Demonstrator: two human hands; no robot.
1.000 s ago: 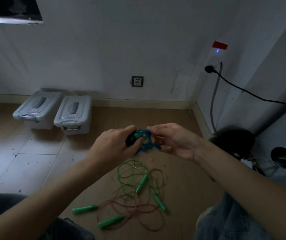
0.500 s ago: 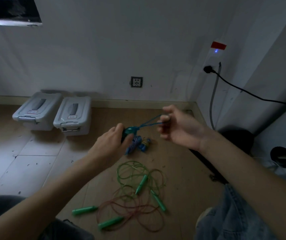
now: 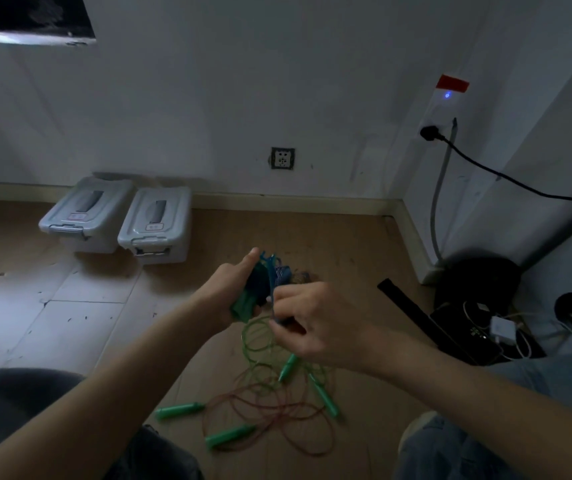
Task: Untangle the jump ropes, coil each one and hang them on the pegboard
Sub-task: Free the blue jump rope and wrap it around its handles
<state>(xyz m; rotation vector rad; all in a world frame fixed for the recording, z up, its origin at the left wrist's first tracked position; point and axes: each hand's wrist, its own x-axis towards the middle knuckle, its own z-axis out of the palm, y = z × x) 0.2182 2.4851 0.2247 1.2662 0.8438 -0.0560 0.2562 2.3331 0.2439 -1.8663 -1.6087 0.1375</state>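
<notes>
Hands (image 3: 229, 292) (image 3: 315, 323) gripping blue rope (image 3: 270, 278), floor tangle (image 3: 277, 393)

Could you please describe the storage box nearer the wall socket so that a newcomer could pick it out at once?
Start at the wall socket above the skirting board. Down and left, two grey lidded boxes sit side by side on the floor. It is the right-hand box, closer to the socket than the left-hand box.

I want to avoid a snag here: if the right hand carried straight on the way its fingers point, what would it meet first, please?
Most likely the blue rope bundle gripped in the left hand: the right hand points left at it, already pinching a strand. Depth is hard to judge.
</notes>
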